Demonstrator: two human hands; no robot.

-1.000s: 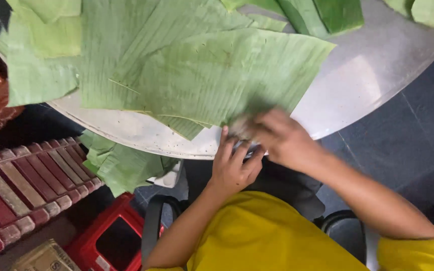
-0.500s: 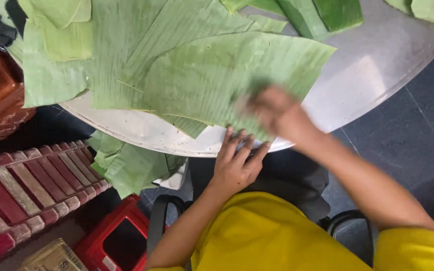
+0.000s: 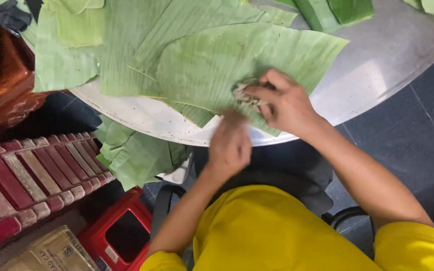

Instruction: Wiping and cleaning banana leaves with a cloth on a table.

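The right hand [image 3: 288, 103] lies on the large banana leaf [image 3: 237, 60], its grip closed around a small crumpled pale wad [image 3: 244, 95] that it presses against the leaf near the leaf's 6 o'clock edge. The left hand [image 3: 231, 145] is blurred, just at 7 o'clock of the right hand, over the near rim of the round metal bench [image 3: 388, 60]; whether its grip is wide or narrow cannot be told. The leaf overlaps other leaves spread across the bench toward 10 o'clock. More leaves [image 3: 131, 153] hang below the bench rim at 8 o'clock of the hands. A red crate [image 3: 119, 233] stands on the floor at 7 o'clock, a slatted red bench seat [image 3: 31, 175] beside it.
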